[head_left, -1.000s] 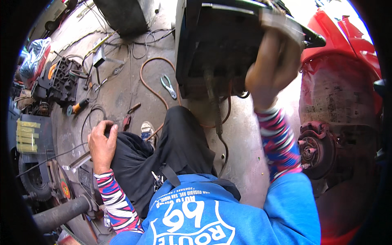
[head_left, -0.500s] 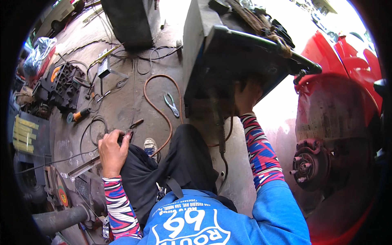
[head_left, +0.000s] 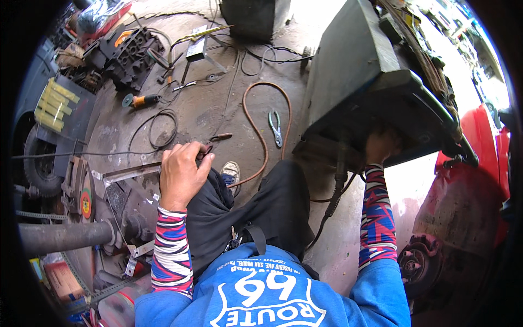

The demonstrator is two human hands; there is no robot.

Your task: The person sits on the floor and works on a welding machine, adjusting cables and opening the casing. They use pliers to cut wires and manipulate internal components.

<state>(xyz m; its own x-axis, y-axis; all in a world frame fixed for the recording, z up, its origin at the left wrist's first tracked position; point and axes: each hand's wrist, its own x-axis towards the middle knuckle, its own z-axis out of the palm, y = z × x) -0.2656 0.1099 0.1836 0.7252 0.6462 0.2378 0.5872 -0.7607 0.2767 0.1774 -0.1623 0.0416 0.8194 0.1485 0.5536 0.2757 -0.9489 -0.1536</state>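
Observation:
My left hand is over my bent left knee, fingers curled round a small dark reddish thing whose kind I cannot make out. A short brown rod-like piece shows just beyond the fingertips. My right hand reaches to the shaded front face of a dark metal cabinet; its fingers are lost in the shadow. Left of that hand, a black cable with a ribbed sleeve hangs from the same face. Slip-joint pliers with green handles lie on the floor beside a looped brown hose.
An angle grinder, an engine block and a coiled black cable lie on the left. A metal angle bar is beside my left hand. At the right are a wheel hub and red bodywork.
My view has swung to the right, so the floor things and cabinet sit differently in the picture. The left hand stays at the knee, and the right hand stays at the cabinet's face.

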